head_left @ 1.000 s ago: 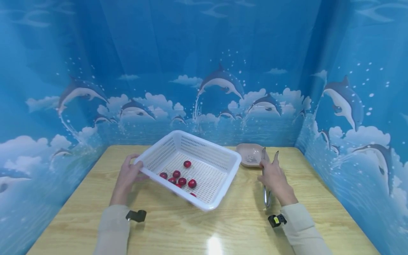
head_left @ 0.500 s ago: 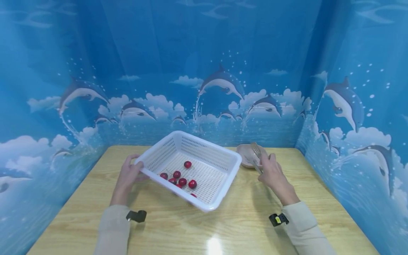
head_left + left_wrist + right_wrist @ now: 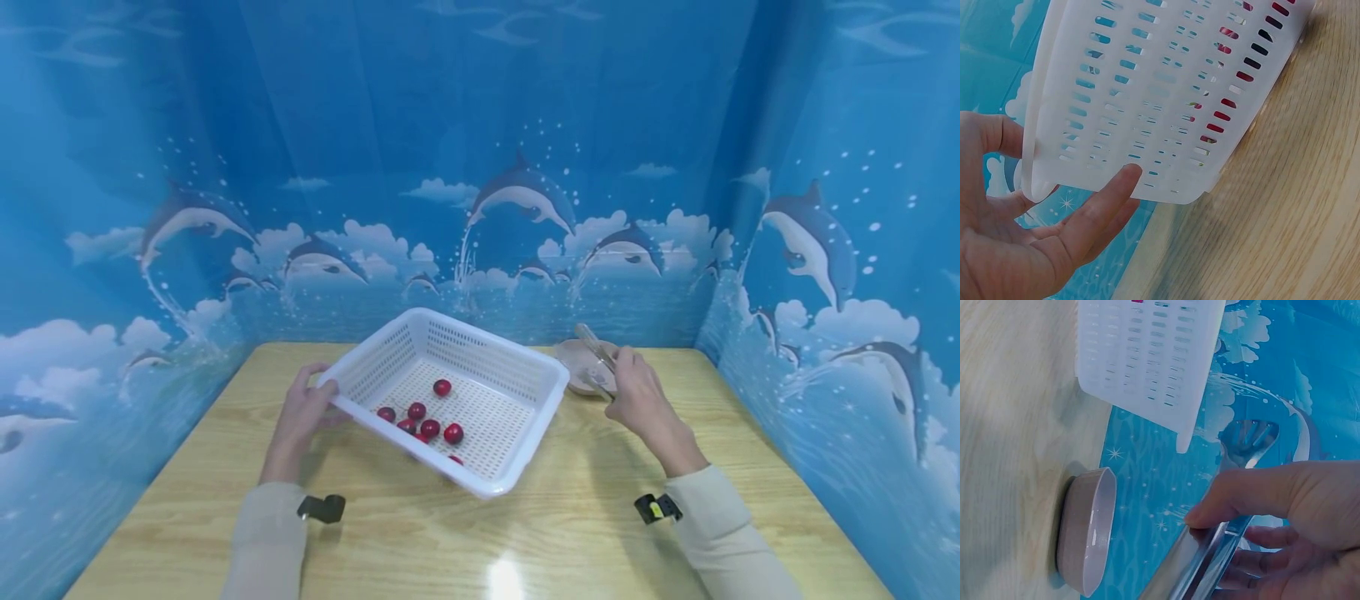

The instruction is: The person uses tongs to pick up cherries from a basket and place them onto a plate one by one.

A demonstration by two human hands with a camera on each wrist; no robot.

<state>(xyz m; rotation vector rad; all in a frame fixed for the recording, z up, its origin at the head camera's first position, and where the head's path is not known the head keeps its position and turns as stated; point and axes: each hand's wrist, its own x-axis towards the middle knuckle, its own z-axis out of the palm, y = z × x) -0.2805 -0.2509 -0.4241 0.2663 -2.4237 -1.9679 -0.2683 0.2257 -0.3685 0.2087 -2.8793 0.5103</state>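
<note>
My left hand (image 3: 302, 414) grips the left corner of a white perforated plastic basket (image 3: 480, 337), thumb over the rim and fingers against the outer wall in the left wrist view. Several dark red cherries (image 3: 430, 428) lie in the basket, mostly along its near side. In my right hand (image 3: 647, 408) is a pair of metal tongs (image 3: 1200, 550), gripped between thumb and fingers. One slotted end of the tongs shows in the right wrist view. From the head, the tongs point up and left over a small pinkish bowl (image 3: 572, 358).
Both basket and bowl stand on a light wooden table (image 3: 420, 542), the bowl to the right of the basket near the back edge. A blue curtain (image 3: 450, 100) printed with dolphins encloses the back and sides.
My right hand has turned the tongs from upright beside the bowl to slanting leftward above it, and moved slightly. The left hand and basket have stayed put.
</note>
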